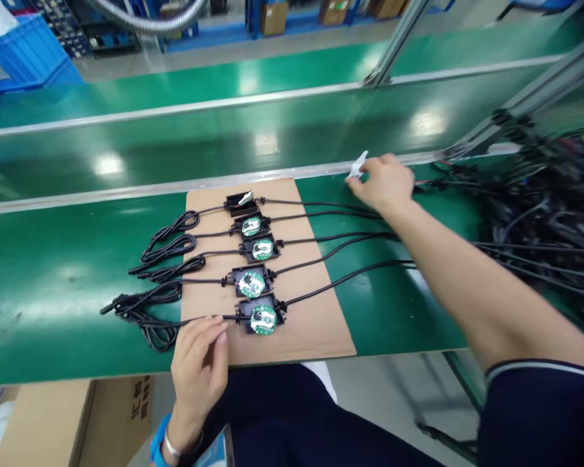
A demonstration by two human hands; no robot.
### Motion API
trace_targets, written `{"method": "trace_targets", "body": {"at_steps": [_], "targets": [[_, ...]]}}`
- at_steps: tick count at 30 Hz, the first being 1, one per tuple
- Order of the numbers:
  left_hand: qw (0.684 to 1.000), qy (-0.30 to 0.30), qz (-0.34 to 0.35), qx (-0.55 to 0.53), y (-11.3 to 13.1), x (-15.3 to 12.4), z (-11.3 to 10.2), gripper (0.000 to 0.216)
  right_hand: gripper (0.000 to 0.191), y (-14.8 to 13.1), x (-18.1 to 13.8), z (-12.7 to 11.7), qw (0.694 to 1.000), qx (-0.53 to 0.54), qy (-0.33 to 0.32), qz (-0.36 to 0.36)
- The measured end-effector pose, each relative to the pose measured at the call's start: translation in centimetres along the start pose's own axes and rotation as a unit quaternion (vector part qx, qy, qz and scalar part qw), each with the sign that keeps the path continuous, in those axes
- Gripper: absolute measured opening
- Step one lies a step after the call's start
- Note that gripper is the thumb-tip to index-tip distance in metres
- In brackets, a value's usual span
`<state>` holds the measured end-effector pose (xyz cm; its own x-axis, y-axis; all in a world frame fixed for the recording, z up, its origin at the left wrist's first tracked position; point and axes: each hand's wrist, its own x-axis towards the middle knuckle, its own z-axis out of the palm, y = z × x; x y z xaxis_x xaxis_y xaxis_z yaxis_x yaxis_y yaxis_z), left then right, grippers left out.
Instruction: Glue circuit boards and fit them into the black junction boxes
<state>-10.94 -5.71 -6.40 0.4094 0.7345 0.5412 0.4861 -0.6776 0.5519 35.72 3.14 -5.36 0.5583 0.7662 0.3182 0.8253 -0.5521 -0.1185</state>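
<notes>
Several black plastic housings with round green circuit boards lie in a column on a cardboard sheet (316, 324). My left hand (199, 370) is beside the nearest housing (261, 316), its fingers loosely bent and the thumb apart from them, by the black cable (202, 320) on that side. I see nothing held in it. At the table's far edge, my right hand (387, 185) pinches a small white piece (357, 165) between thumb and fingers; its exact kind is unclear. In the farthest housing (241, 204), the board stands tilted.
Coiled black cables (170, 250) lie left of the housings on the green table (68, 285). A large tangle of dark cables (545, 201) is heaped at the right. Behind runs a low green panel (311, 130) with a metal post (399, 42). Blue bins (24, 52) stand back left.
</notes>
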Motion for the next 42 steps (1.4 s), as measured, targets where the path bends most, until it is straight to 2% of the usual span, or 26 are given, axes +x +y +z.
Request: {"method": "trace_targets", "body": {"at_steps": [2, 3, 4, 5, 6, 7, 9, 11, 15, 20, 23, 28, 35, 42], "targets": [[1.000, -0.007, -0.017, -0.008, 0.5, 0.8, -0.5, 0.029, 0.033, -1.7, -3.7, -2.4, 0.999, 0.030, 0.010, -0.032], [1.000, -0.020, -0.014, 0.000, 0.7, 1.3, -0.7, 0.029, 0.025, -2.6, -6.0, -3.6, 0.991, 0.088, 0.039, -0.092], [0.999, -0.047, -0.007, 0.016, 0.8, 1.9, -0.9, 0.029, 0.020, -3.7, -8.5, -4.9, 0.969, 0.166, 0.047, -0.177], [0.996, -0.084, 0.002, 0.037, 0.8, 2.5, -0.9, 0.028, 0.015, -4.6, -11.1, -5.9, 0.930, 0.247, 0.019, -0.272], [0.990, -0.128, 0.008, 0.057, 0.7, 3.1, -0.9, 0.027, 0.011, -5.5, -13.5, -6.7, 0.883, 0.315, -0.032, -0.346], [0.982, -0.171, 0.010, 0.074, 0.5, 3.7, -0.9, 0.025, 0.006, -6.3, -15.7, -7.0, 0.848, 0.350, -0.083, -0.390], [0.967, -0.233, 0.011, 0.100, -0.1, 4.5, -0.8, 0.020, 0.012, -7.3, -18.9, -6.7, 0.821, 0.362, -0.149, -0.416], [0.959, -0.264, 0.030, 0.102, -0.7, 4.9, -0.8, 0.016, 0.015, -7.7, -20.4, -5.4, 0.827, 0.350, -0.155, -0.411], [0.959, -0.275, 0.056, 0.041, -1.0, 5.1, -1.5, 0.015, 0.016, -7.0, -20.6, -3.8, 0.825, 0.357, -0.102, -0.426], [0.967, -0.251, 0.054, -0.002, 0.1, 5.2, -2.6, 0.009, 0.031, -6.2, -20.3, -6.1, 0.798, 0.354, -0.066, -0.484], [0.971, -0.228, 0.071, 0.021, 0.8, 5.2, -2.6, 0.007, 0.042, -6.2, -20.3, -7.8, 0.779, 0.331, -0.089, -0.526], [0.966, -0.231, 0.092, 0.068, 1.3, 5.1, -1.8, 0.006, 0.039, -6.7, -19.8, -8.8, 0.771, 0.306, -0.124, -0.545], [0.952, -0.271, 0.088, 0.113, 1.3, 5.1, -1.2, 0.010, 0.034, -8.6, -18.2, -9.0, 0.770, 0.271, -0.146, -0.559], [0.947, -0.282, 0.080, 0.132, 1.5, 5.3, -1.2, 0.012, 0.033, -9.7, -17.6, -8.5, 0.765, 0.222, -0.211, -0.566]]}}
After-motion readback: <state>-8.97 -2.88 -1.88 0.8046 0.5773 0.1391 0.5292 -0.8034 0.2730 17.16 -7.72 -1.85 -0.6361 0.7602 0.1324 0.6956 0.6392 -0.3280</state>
